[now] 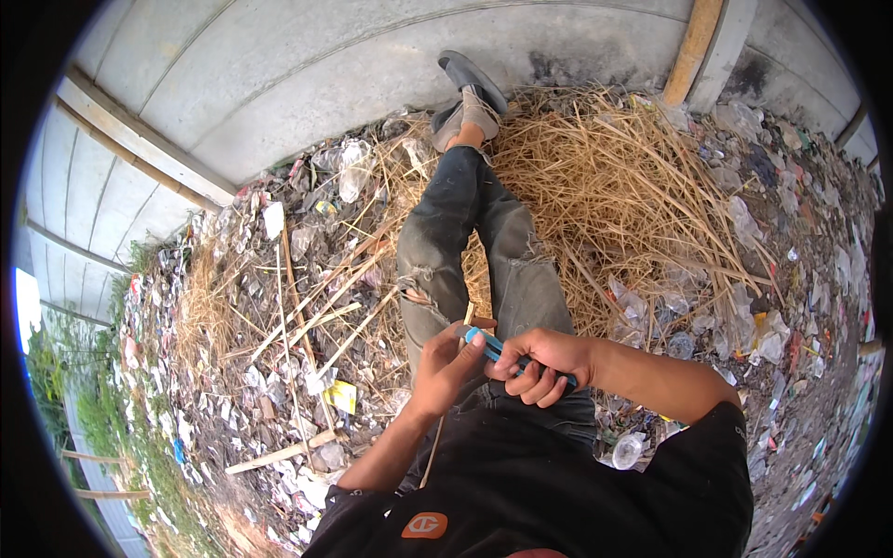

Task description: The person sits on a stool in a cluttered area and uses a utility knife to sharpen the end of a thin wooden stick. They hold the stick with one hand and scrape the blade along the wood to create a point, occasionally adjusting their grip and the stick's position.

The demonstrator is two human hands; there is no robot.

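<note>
My right hand is closed around a blue tool that looks like a utility knife; its blade cannot be made out. Pinched in the fingers of my left hand is a thin bamboo strip, which runs down past my wrist toward my shirt and pokes out a little above the fingers. The front end of the blue tool meets the left thumb and the strip. Both hands are close together over my lap, above my stretched-out legs in torn dark trousers.
A heap of thin straw-coloured shavings lies beyond and right of my legs. Longer bamboo strips and a thicker piece are at the left. Plastic litter covers the ground. A concrete panel wall with a bamboo pole stands at the back.
</note>
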